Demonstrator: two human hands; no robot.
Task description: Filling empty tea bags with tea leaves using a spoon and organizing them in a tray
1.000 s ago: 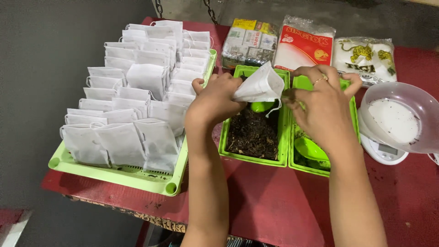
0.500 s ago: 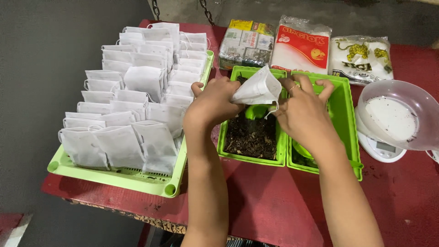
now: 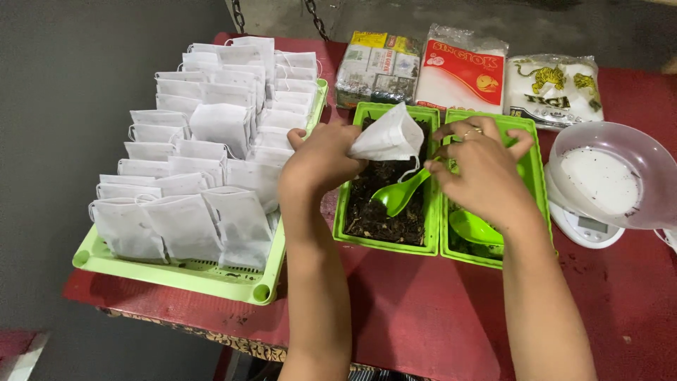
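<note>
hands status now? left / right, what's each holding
Left hand: closed on the white filter bag, held above the tray of dark leaves.
Right hand: closed on the green scoop handle.

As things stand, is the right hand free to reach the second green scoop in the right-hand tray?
Probably not: the right hand already holds a green scoop, though the second scoop lies uncovered just beneath its wrist.

A large tray (image 3: 176, 275) of filled bags (image 3: 204, 148) takes the table's (image 3: 423, 317) left side. Right of it, two tubs sit side by side at the middle: the left tub (image 3: 384, 243) holds loose leaves and a scoop (image 3: 398, 194), the right tub (image 3: 532, 162) another scoop (image 3: 476, 227). Three packets (image 3: 462, 70) line the back edge behind them. A bowl (image 3: 606, 176) rests on a scale (image 3: 589, 229) at the right edge.
</note>
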